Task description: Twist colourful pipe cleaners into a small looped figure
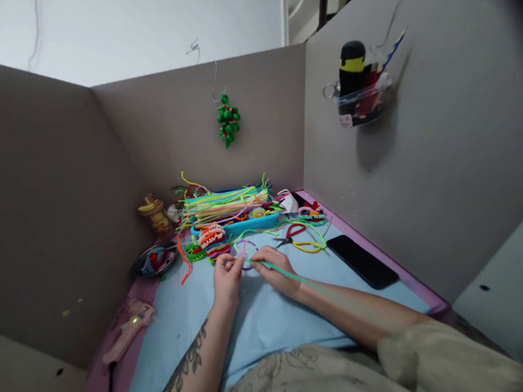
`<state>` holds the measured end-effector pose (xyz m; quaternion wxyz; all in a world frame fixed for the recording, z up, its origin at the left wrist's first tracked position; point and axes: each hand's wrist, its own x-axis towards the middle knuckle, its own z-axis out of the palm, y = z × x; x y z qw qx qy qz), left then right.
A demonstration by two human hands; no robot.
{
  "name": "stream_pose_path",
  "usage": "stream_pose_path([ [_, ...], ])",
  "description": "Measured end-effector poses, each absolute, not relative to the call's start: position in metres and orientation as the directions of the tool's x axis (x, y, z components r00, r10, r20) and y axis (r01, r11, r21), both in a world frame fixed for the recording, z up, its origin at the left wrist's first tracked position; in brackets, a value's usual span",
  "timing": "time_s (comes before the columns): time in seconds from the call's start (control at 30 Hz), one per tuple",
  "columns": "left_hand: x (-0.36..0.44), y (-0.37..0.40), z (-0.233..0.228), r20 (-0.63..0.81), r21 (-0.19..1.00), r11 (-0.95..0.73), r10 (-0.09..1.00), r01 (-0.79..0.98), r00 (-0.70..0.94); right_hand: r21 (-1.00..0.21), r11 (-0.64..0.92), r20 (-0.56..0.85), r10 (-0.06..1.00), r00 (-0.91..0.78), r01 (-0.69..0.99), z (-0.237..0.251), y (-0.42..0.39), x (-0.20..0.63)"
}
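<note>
Viewing from the head camera, both hands are seen meeting over the light blue mat (255, 320) that covers the bench. The left hand (226, 279) is closed, its fingertips pinching a small looped piece (244, 250) of pale pipe cleaner. The right hand (275, 271) is closed around a long green pipe cleaner (297, 277), which runs back along the right forearm and joins the looped piece between the two hands.

Slippage is judged the main risk: the looped piece is small and held only at the fingertips, so a pull on the long stem could deform or release it. The trailing stem could also be snagged by the forearm or by the yellow loop (310, 247) lying just beside it.

The stems are thin, fuzzy and bendable. A blue tray (250, 224) stacked with straight neon stems is placed behind the hands, with coiled fuzzy shapes (212, 237) in front of it. Red-handled scissors (293, 233) lie near, and a flat black phone (362, 260) rests to the right. A pink glue gun (129, 332) lies well apart at the left, near a shallow metal dish (154, 260).
</note>
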<state>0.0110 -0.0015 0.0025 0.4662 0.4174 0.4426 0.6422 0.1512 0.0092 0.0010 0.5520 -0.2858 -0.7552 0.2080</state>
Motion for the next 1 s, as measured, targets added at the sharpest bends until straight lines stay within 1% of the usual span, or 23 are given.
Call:
stream_pose_path([
  [0.07, 0.011, -0.001, 0.003, 0.130, 0.959, -0.178, 0.968, -0.221, -0.215, -0.708, 0.681, 0.661, 0.732, -0.161, 0.190, 0.004, 0.013, 0.153],
  [0.13, 0.011, -0.001, 0.004, 0.139, 0.960, -0.183, 0.969, -0.214, -0.206, -0.767, 0.617, 0.603, 0.787, -0.133, 0.177, 0.005, 0.019, 0.154],
  [0.33, 0.011, -0.003, 0.005, 0.177, 0.958, -0.205, 0.973, -0.200, -0.150, -0.865, 0.492, 0.478, 0.867, -0.141, 0.095, -0.001, 0.035, 0.155],
  [0.43, 0.011, -0.003, 0.005, 0.185, 0.961, -0.208, 0.974, -0.184, -0.131, -0.878, 0.466, 0.453, 0.882, -0.130, 0.108, -0.003, 0.038, 0.156],
  [0.63, 0.011, -0.005, 0.004, 0.196, 0.961, -0.208, 0.977, -0.181, -0.084, -0.872, 0.468, 0.451, 0.882, -0.140, 0.140, -0.002, 0.040, 0.158],
  [1.0, 0.011, -0.005, 0.004, 0.215, 0.964, -0.225, 0.973, -0.142, -0.078, -0.882, 0.455, 0.439, 0.888, -0.138, 0.125, -0.004, 0.039, 0.158],
])
